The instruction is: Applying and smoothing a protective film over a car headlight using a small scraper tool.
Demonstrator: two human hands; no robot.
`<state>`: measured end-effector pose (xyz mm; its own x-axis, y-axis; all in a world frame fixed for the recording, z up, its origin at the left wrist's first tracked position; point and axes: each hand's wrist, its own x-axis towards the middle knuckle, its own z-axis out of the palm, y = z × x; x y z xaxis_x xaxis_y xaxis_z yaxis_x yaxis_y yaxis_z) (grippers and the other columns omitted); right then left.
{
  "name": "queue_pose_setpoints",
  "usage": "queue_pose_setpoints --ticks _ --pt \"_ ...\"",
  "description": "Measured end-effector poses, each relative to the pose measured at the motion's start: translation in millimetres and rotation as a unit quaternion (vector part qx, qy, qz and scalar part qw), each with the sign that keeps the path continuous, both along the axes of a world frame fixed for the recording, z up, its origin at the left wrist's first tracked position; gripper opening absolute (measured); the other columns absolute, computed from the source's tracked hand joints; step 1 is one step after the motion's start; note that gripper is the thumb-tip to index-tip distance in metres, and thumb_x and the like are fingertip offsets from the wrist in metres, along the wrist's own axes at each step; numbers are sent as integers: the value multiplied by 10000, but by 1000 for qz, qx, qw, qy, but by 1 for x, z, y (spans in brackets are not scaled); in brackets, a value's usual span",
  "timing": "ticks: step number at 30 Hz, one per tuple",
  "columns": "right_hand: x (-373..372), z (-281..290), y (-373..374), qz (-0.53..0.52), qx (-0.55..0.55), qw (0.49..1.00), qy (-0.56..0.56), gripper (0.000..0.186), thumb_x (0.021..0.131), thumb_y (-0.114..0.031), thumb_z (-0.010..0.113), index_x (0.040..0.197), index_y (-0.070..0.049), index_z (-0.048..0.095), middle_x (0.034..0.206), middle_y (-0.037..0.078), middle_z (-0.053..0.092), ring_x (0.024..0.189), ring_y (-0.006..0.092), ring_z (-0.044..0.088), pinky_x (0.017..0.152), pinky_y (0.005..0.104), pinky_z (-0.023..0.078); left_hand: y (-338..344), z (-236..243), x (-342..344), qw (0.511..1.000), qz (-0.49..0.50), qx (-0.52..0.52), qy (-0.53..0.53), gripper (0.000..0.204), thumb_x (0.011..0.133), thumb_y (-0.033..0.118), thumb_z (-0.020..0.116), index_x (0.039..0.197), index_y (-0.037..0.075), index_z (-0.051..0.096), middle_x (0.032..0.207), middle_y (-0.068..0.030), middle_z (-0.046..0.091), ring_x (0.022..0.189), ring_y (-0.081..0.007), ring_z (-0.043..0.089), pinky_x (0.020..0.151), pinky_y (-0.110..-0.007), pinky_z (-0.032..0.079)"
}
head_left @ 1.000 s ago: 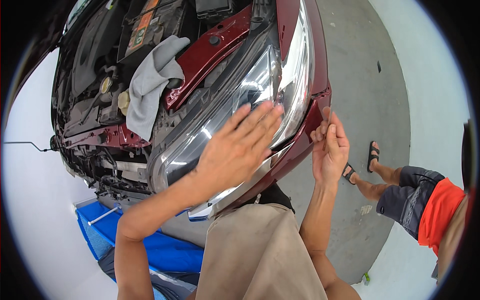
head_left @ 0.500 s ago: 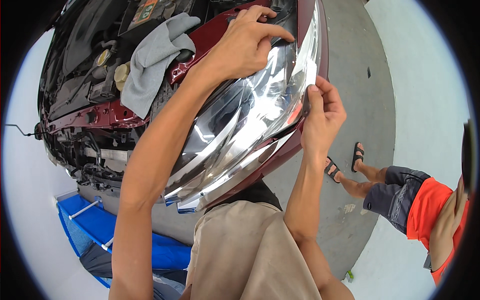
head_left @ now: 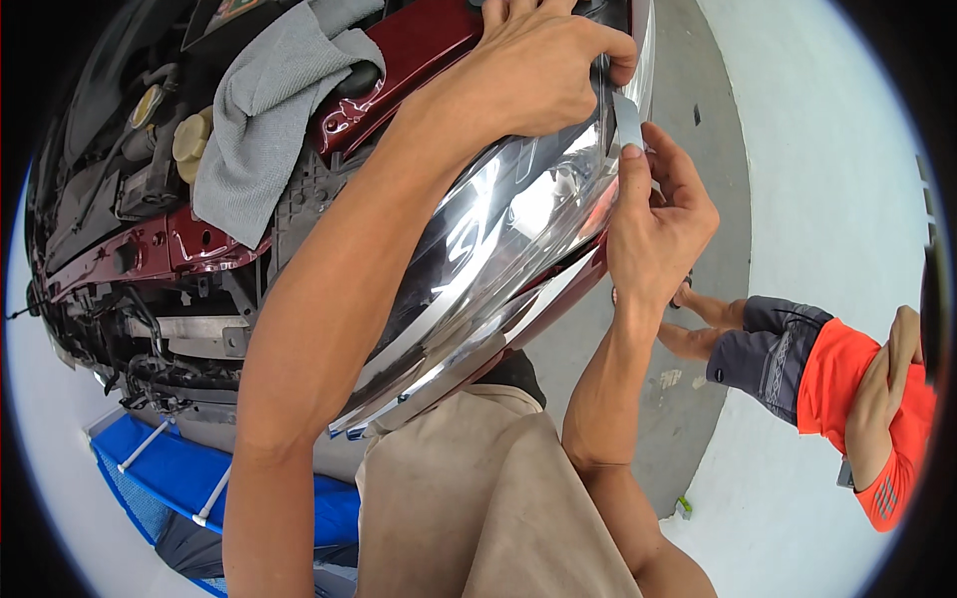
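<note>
A clear headlight (head_left: 498,224) of a dark red car lies before me, with glossy, wrinkled-looking clear film along its near lower edge. My left hand (head_left: 543,75) rests at the headlight's far end, palm down. Its index finger bends toward the outer edge, while other fingers spread on the bodywork; the thumb is hidden. Between thumb and fingers, my right hand (head_left: 663,209) pinches a thin, flat grey strip (head_left: 627,122), like a small scraper blade. The strip points away from me against the headlight's outer edge, just below my left index finger.
A grey cloth (head_left: 259,130) drapes over the dark red front frame (head_left: 399,70) beside the open engine bay (head_left: 110,199). At the lower left stands a blue folding cot (head_left: 189,478). Another person (head_left: 827,384) in an orange top stands to the right, arms folded, near the pale wall.
My right hand has raised the grey strip farther along the headlight's outer edge. My left index finger has bent from its stretched pose. The view has shifted closer to the car.
</note>
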<state>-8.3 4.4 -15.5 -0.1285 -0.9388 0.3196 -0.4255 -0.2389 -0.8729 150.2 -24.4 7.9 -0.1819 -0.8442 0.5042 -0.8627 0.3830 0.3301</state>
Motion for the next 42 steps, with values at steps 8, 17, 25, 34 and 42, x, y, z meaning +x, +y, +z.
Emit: queue_pose_setpoints --ticks 8,17,25,34,42 --pt "-4 5 -8 3 45 998 -38 200 908 -118 689 930 80 709 694 23 634 603 72 520 566 243 432 -10 36 6 975 -32 182 120 407 816 -44 493 1190 68 609 1419 -289 391 1281 -461 356 1100 -530 276" --pt "-1 2 2 -24 53 995 -79 175 908 -85 711 966 80 703 708 7 624 616 44 526 555 208 416 -9 49 5 966 -25 237 102 394 833 -46 483 1190 56 614 1449 -285 373 1320 -461 332 1123 -536 257" --pt "6 4 3 -38 47 994 -91 178 916 -84 706 982 81 702 724 11 636 628 44 531 560 202 419 -13 48 4 964 -24 249 94 388 855 -29 478 1212 50 609 1467 -301 352 1344 -475 310 1135 -566 228" --pt "6 -3 3 -43 48 990 -123 191 930 -102 709 992 79 703 731 5 640 619 36 522 548 196 400 -15 64 5 950 -27 295 102 364 872 -10 486 1212 34 607 1464 -312 351 1336 -472 323 1132 -557 243" --pt "11 0 5 -56 56 990 -113 196 930 -105 712 991 82 704 715 -1 631 613 33 516 540 193 397 -15 65 5 949 -26 298 96 362 870 -9 494 1211 28 610 1458 -314 355 1320 -465 344 1121 -552 260"
